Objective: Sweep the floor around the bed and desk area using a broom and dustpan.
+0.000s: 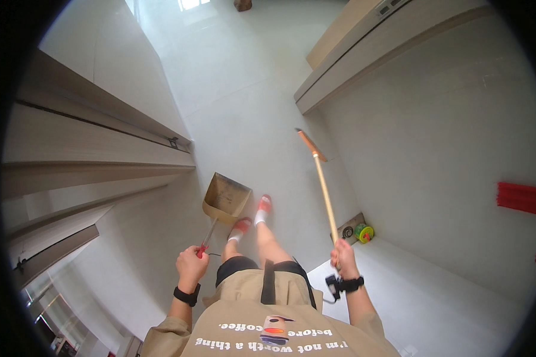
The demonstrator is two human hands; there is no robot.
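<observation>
My left hand (191,266) is closed around the red grip at the end of a long-handled dustpan (227,196). Its yellowish-brown pan rests on the pale floor, left of my feet, with some dark marks inside. In my right hand (345,259) is the light wooden handle of a broom (325,192). The broom's narrow orange head reaches forward near the right wall; whether it touches the floor I cannot tell. I wear red slippers (264,203) over white socks, and a black band circles each wrist.
On the right, a green and yellow container (364,233) stands beside a dark mat-like item (348,227) with a black coil. Door frames (102,151) line the left; a wall end (308,98) juts in at the right. Farther ahead lies a brown object (242,5).
</observation>
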